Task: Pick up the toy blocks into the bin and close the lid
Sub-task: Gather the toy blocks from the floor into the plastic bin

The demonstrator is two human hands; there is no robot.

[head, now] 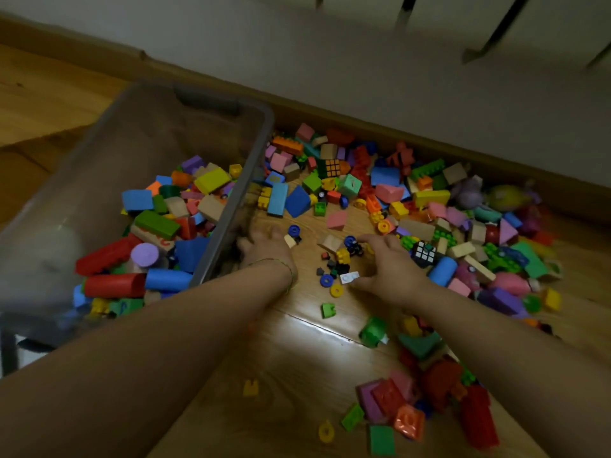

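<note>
Wooden floor [297, 358] carries a near scatter of red and green blocks [439, 385]. Beyond them, both hands work the small pieces [340, 259]. Left hand [269, 247] lies flat and spread beside the bin [264, 127], holding nothing visible. The right hand [388, 264] arches over the pieces, probably raking; whether it grips any is unclear. On the left, the bin is part-filled and lidless. The far pile [380, 180] hugs the skirting [429, 140].

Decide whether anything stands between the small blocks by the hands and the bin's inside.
Only the bin's side wall, standing left of the small blocks: they must be lifted over its rim. No lid covers it. The left hand and right hand flank them.
</note>
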